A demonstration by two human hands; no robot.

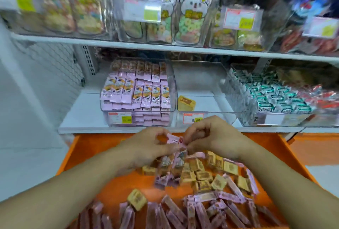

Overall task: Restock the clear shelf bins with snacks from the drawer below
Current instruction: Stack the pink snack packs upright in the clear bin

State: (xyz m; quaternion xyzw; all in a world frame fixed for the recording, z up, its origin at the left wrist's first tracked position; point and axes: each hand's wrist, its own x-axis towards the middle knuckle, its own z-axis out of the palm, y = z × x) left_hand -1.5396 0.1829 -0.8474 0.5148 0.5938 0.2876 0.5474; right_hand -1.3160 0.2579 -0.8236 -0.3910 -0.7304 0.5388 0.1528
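I have both hands up over the open orange drawer (88, 148), just below the front edge of the lower shelf (86, 115). My left hand (146, 148) has its grip curled round a bunch of pink snack packets (171, 168) that hang down from it towards the drawer. My right hand (214, 137) meets it from the other side, its grip pinching the top ends of the same packets between thumb and fingertips. The picture is blurred here, so I cannot count how many packets are in the bunch.

Under my hands the drawer floor carries more stock: long pink packets (183, 212) lie in a loose heap along the near side, and small square tan packets (203, 175) sit in a cluster behind them, with one tan square (136, 199) lying apart to the left.

On the lower shelf, three clear bins stand side by side. The left bin (173, 74) is packed with upright rows of pink packets matching mine. The middle bin (207, 85) holds a single tan square (186, 103) near its front left corner. The right bin (236, 100) is full of green and white wrapped sweets (273, 96). Price labels (120, 117) are fixed to the bin fronts. The upper shelf (128, 42) carries clear bins of bagged snacks with a bear drawing (192, 8).
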